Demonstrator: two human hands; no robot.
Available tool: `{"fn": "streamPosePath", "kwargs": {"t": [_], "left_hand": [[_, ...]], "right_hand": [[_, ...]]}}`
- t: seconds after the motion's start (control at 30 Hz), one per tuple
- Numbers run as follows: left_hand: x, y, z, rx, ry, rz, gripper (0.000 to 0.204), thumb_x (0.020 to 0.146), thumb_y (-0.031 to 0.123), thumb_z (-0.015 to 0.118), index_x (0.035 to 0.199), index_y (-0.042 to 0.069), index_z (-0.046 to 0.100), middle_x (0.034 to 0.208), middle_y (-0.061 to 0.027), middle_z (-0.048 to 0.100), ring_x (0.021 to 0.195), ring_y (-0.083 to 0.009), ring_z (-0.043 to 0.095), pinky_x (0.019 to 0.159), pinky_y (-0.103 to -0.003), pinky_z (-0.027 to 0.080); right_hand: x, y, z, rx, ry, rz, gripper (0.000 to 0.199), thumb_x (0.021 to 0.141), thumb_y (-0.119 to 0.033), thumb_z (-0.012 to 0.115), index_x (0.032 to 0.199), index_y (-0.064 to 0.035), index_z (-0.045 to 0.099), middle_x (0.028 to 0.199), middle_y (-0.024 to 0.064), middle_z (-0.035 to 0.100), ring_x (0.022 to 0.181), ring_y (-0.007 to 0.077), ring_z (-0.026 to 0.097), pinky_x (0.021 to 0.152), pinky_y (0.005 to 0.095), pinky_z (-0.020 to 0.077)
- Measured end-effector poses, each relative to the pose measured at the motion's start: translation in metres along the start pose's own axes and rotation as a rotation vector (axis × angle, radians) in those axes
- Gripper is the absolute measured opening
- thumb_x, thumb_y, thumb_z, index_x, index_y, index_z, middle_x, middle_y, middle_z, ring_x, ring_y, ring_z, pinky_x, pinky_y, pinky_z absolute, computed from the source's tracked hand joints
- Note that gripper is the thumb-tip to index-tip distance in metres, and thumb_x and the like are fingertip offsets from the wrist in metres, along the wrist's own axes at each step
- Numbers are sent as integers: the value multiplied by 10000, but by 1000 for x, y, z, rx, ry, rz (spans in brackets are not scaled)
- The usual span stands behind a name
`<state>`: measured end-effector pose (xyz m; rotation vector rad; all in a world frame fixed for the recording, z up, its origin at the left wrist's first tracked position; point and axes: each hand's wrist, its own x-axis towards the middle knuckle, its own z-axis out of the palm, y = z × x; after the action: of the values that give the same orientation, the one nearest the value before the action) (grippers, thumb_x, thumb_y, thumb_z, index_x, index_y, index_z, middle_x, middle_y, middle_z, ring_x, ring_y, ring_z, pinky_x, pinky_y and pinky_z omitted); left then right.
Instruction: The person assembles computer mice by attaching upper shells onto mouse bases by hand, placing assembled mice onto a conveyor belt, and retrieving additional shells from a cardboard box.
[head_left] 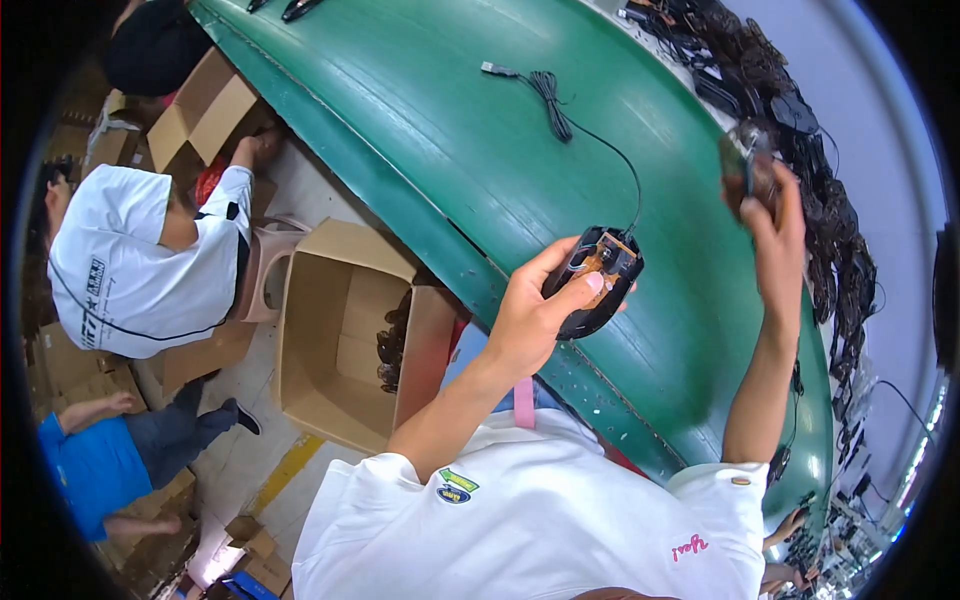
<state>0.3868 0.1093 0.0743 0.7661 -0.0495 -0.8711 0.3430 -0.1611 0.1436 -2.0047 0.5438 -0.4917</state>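
My left hand (532,312) grips a black computer mouse (617,258) with its top off. Its brown circuit board shows, and my thumb presses on the inside. From its front end a thin cable runs over the green belt (450,110) to a tied bundle (548,95) and a USB plug (497,70). My right hand (775,220) is closed around a dark, shiny, rounded piece (750,160), probably a mouse top cover. Motion blurs that piece. It is held beside a long heap of dark mouse parts (800,115) along the belt's far right edge.
An open cardboard box (345,260) holding dark shiny parts (392,345) stands left of the belt. Beyond it a person in white (150,260) reaches into another carton (205,110). A person in blue (95,470) is at lower left among more boxes.
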Motion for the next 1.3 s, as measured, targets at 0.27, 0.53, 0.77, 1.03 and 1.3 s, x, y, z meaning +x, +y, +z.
{"fn": "streamPosePath", "kwargs": {"t": [0.27, 0.53, 0.77, 1.03, 1.3], "left_hand": [[-22, 5, 13, -105, -59, -66, 523, 898, 0, 557, 1407, -73, 459, 1270, -283, 638, 1099, -403, 698, 893, -453, 624], [-42, 5, 26, -60, -89, -31, 568, 872, 2, 554, 1423, -71, 442, 1295, -300, 623, 1107, -452, 686, 886, -483, 625], [-48, -2, 32, -16, -91, -26, 584, 872, 12, 561, 1437, -70, 437, 1299, -297, 624, 1086, -470, 690, 873, -482, 632], [-48, -2, 40, -59, -82, -57, 566, 886, -4, 557, 1436, -71, 442, 1296, -294, 627, 1074, -470, 694, 854, -469, 639], [-46, -2, 43, -77, -99, -73, 538, 908, -13, 543, 1432, -80, 438, 1286, -297, 629, 1055, -459, 705, 840, -456, 648]], "right_hand": [[-140, 15, -5, 330, -122, 385, 544, 864, -60, 515, 1405, -18, 475, 1078, 164, 696, 932, 235, 671, 786, 287, 512], [-168, 22, -12, 317, -119, 490, 548, 868, -34, 501, 1415, -47, 473, 1022, 140, 698, 866, 209, 682, 704, 257, 512], [-166, 12, -17, 127, -36, 527, 558, 887, -27, 552, 1438, -63, 474, 1081, 152, 679, 801, 167, 659, 640, 219, 483], [-170, 23, -14, -60, 53, 361, 500, 898, -59, 629, 1391, -57, 545, 1154, 138, 658, 794, 175, 629, 662, 235, 478], [-170, 22, -13, -399, -1, 251, 448, 887, -101, 672, 1329, -56, 611, 1160, 84, 665, 921, 198, 607, 788, 292, 474]]}}
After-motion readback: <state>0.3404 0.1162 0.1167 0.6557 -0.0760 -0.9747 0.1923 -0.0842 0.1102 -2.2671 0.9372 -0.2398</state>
